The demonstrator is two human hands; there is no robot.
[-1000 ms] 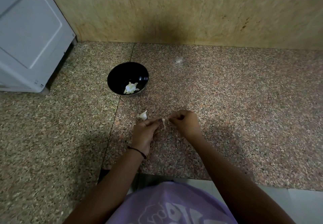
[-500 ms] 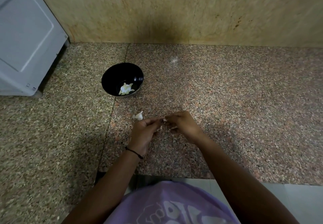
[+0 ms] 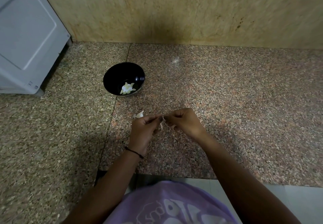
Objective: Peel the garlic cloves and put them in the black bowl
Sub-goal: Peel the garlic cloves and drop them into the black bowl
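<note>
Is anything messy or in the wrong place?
Only a little: a small white garlic scrap lies on the speckled stone counter, outside the round black bowl, just beyond the left hand. Peel or clove, I can't tell.

Left hand [image 3: 142, 129] and right hand [image 3: 185, 123] meet fingertip to fingertip, fingers curled, both pinching one garlic clove [image 3: 161, 124].
</note>
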